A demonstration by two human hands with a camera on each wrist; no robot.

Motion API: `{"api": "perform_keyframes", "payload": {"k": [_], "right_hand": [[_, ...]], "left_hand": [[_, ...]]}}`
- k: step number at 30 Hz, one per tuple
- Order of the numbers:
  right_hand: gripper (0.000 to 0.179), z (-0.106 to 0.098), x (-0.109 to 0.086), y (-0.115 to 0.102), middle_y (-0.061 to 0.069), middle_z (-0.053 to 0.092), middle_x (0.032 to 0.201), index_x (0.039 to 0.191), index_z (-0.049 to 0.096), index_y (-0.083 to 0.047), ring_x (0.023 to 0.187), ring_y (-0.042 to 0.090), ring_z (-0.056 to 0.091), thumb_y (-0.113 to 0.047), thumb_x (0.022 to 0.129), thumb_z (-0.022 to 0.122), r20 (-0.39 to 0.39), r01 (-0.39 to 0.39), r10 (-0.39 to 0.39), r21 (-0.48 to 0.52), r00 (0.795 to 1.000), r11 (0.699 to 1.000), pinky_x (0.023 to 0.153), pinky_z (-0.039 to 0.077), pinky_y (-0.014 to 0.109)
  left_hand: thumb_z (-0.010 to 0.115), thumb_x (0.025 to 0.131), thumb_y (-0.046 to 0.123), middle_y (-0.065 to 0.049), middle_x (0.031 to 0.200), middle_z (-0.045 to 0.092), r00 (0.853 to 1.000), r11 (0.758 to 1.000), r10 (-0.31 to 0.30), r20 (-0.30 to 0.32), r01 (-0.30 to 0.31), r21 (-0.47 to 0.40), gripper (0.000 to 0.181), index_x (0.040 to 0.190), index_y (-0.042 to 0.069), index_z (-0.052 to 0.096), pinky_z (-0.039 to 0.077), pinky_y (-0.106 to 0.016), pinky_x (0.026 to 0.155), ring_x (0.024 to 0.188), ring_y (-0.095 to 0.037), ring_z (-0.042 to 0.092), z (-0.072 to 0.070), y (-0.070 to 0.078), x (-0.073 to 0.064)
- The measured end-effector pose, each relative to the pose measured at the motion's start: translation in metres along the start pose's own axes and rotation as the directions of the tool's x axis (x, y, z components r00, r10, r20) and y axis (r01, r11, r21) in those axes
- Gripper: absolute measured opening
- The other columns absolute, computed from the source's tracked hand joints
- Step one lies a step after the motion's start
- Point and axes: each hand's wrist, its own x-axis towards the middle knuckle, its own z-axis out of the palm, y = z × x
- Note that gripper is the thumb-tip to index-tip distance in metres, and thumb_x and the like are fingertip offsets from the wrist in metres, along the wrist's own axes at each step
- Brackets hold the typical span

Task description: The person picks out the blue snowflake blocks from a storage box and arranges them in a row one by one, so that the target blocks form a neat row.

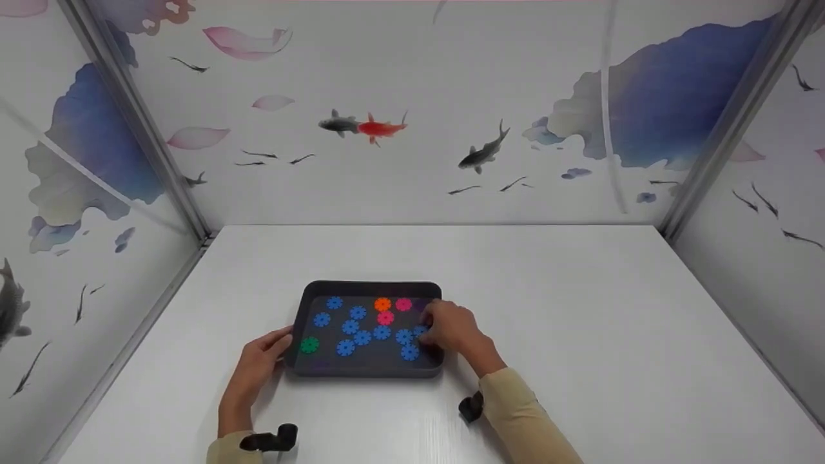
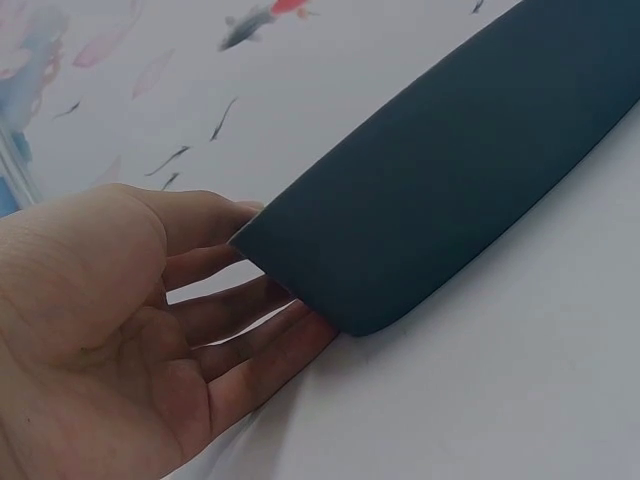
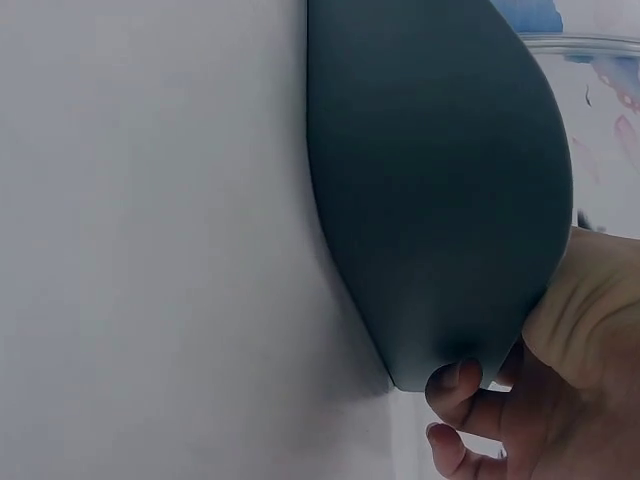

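Note:
A dark grey tray [image 1: 367, 372] stands on the white table. In it lie several small notched plastic discs: mostly blue [image 1: 345, 347], with a green disc [image 1: 310, 345], an orange disc [image 1: 383, 304] and two pink ones [image 1: 403, 304]. My left hand [image 1: 258, 361] holds the tray's left end, thumb at the rim and fingers along the outer wall. Reaching over the right rim, my right hand [image 1: 454, 328] has its thumb and a finger beside a partly covered blue disc [image 1: 420, 330]; whether they pinch it is hidden. In the right wrist view, bent fingers [image 3: 460, 405] are outside the wall.
White table surface [image 1: 580, 335] extends around the tray. Printed panels [image 1: 399, 180] with fish and petals enclose the back and both sides, joined by metal corner posts [image 1: 696, 154]. Black wrist devices [image 1: 274, 439] are worn at both sleeves.

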Motion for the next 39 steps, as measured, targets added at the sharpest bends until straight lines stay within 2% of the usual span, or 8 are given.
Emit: {"api": "perform_keyframes", "payload": {"k": [4,11,19,25,35,39], "right_hand": [[0.032,0.0,0.001,-0.003,0.003,0.065,0.095,0.103,0.072,-0.01,0.084,0.021,0.054,-0.028,0.079,0.085,0.022,-0.009,0.01,-0.023,1.0,1.0,0.083,0.054,0.039],[0.032,-0.002,0.003,-0.004,0.003,0.065,0.09,0.097,0.071,-0.009,0.08,0.02,0.055,-0.031,0.078,0.085,0.042,0.019,-0.016,-0.068,0.999,0.997,0.079,0.054,0.038],[0.035,0.0,0.004,0.002,0.003,0.065,0.095,0.101,0.073,-0.01,0.083,0.02,0.055,-0.034,0.079,0.084,0.032,0.053,-0.051,-0.075,0.998,0.996,0.083,0.055,0.04],[0.033,-0.001,0.002,0.004,0.004,0.068,0.094,0.098,0.073,-0.009,0.081,0.02,0.057,-0.033,0.078,0.083,-0.002,0.106,-0.107,-0.095,0.994,0.99,0.081,0.055,0.042],[0.033,0.0,0.002,0.004,0.004,0.066,0.092,0.1,0.072,-0.008,0.08,0.019,0.055,-0.032,0.079,0.082,-0.023,0.108,-0.11,-0.06,0.994,0.992,0.08,0.054,0.039],[0.032,-0.001,0.001,0.006,0.004,0.066,0.093,0.103,0.072,-0.008,0.08,0.019,0.055,-0.03,0.081,0.08,-0.056,0.116,-0.117,-0.022,0.992,0.993,0.079,0.055,0.038]], "left_hand": [[0.049,0.106,0.027,-0.019,0.15,0.051,1.0,1.0,0.001,-0.002,-0.001,0.006,0.045,0.147,0.007,0.051,0.047,-0.044,0.11,0.131,-0.032,0.055,0.0,-0.001,0.001],[0.05,0.106,0.03,-0.02,0.151,0.05,1.0,1.0,0.003,0.008,-0.003,0.009,0.046,0.147,0.007,0.05,0.044,-0.048,0.112,0.133,-0.034,0.053,0.0,-0.001,0.002],[0.051,0.106,0.029,-0.02,0.152,0.049,1.0,1.0,0.005,0.009,-0.005,-0.004,0.046,0.146,0.007,0.051,0.042,-0.05,0.114,0.135,-0.035,0.051,-0.001,-0.001,0.002],[0.051,0.106,0.028,-0.02,0.149,0.052,1.0,1.0,0.005,-0.005,-0.005,-0.003,0.045,0.145,0.006,0.052,0.047,-0.045,0.11,0.131,-0.032,0.055,-0.001,0.0,0.002],[0.052,0.105,0.03,-0.019,0.147,0.054,1.0,1.0,0.006,-0.015,-0.006,0.0,0.045,0.144,0.007,0.054,0.051,-0.036,0.101,0.128,-0.029,0.057,-0.001,-0.001,0.002],[0.053,0.105,0.031,-0.02,0.148,0.053,1.0,1.0,0.007,-0.012,-0.007,0.002,0.047,0.145,0.007,0.053,0.05,-0.039,0.103,0.13,-0.031,0.056,0.0,-0.003,0.002]]}}
